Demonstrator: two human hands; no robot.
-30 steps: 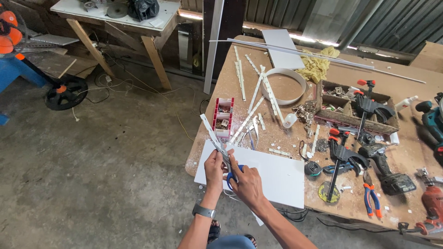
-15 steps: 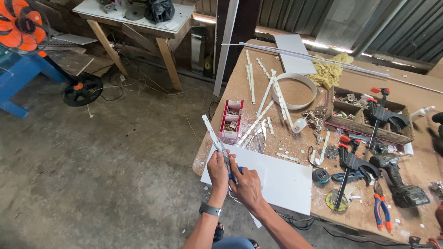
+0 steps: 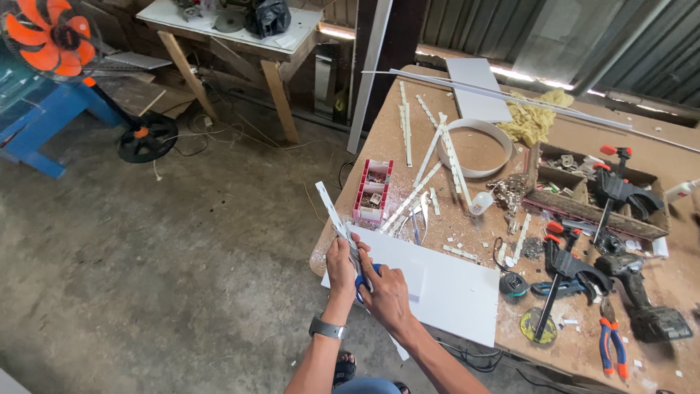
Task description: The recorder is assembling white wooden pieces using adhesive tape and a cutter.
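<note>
**Head view: both hands on a white strip at the bench's near corner**

Head camera, looking down, I go left to right. At far left an orange-bladed fan (image 3: 45,40) stands on the concrete floor (image 3: 146,277) beside a blue frame (image 3: 44,131). Further back is a wooden table (image 3: 233,33) with a black bag on it.

My left hand (image 3: 341,261), a watch (image 3: 326,328) on its wrist, is clenched around a long white strip (image 3: 332,210) that angles up and left past the edge of the bench (image 3: 379,138). Just beside it, touching, my right hand (image 3: 384,292) is closed on blue-handled scissors (image 3: 361,277) set against the same strip. Both hands sit over the near-left corner of a white sheet (image 3: 452,292) lying flat on the bench.

Behind the hands stands a red compartment box (image 3: 372,191) of small parts, with loose white strips (image 3: 430,157) fanned beside it. Then comes a white ring (image 3: 475,148), a yellow rag (image 3: 536,120), black bar clamps (image 3: 565,281) with orange triggers, orange-handled pliers (image 3: 611,349) and a dark cordless drill (image 3: 649,306) at the right.
</note>
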